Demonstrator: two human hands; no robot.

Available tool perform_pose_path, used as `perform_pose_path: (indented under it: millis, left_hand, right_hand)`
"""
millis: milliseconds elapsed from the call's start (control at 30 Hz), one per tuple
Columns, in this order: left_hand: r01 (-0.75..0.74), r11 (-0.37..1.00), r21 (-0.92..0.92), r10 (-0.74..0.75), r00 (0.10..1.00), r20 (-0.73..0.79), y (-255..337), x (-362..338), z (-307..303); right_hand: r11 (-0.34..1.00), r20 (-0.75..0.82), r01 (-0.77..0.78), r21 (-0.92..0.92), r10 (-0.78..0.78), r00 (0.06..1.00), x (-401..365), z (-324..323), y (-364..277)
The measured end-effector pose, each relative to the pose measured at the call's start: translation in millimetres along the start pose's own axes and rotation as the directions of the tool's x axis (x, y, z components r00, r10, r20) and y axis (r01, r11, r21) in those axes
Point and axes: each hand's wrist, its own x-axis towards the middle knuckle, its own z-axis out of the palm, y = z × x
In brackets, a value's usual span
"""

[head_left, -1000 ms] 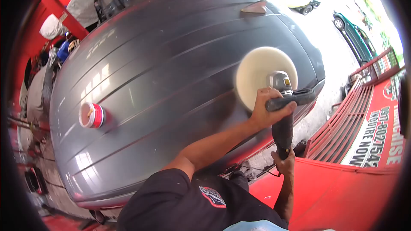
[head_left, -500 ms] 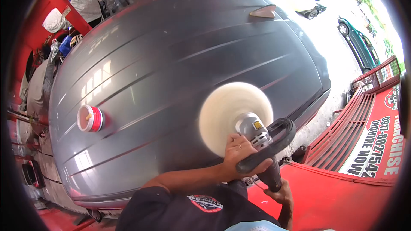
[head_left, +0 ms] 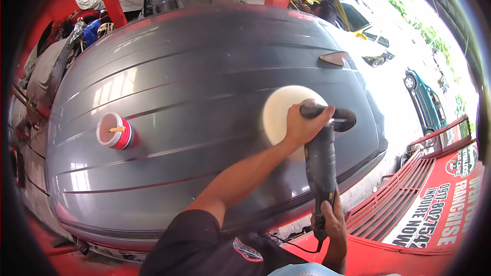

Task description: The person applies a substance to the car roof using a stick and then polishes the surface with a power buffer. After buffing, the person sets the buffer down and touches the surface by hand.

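The polisher (head_left: pixel 321 166) is clasped by the left grip (head_left: pixel 302 122) (front handle) and right grip (head_left: pixel 333 223). Its pad (head_left: pixel 276 110), just beyond, is best kept flat on the roof (head_left: pixel 194 82).

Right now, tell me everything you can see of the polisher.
The polisher is a dark-bodied machine with a black loop handle and a round cream pad lying flat on the grey car roof. The left hand grips the loop handle, the right hand its rear end; a cord trails from its tail.
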Motion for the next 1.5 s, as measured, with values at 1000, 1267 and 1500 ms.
perform_pose_path:
  millis: [1000,1267,1500]
  left_hand:
    - [-0.212,0.976,0.053,0.214,0.976,-0.036,-39,142,-11]
    - [-0.056,0.998,-0.024,0.061,0.922,0.383,-60,126,35]
    - [-0.103,0.994,-0.033,0.108,0.955,0.278,-45,74,-23]
  right_hand:
    - [0.840,-0.080,0.235,-0.489,-0.312,0.947,160,-10,-8]
    - [0.841,-0.241,0.055,-0.539,-0.216,0.946,141,-85,4]
    - [0.800,-0.095,0.116,-0.588,-0.210,0.973,129,-74,1]
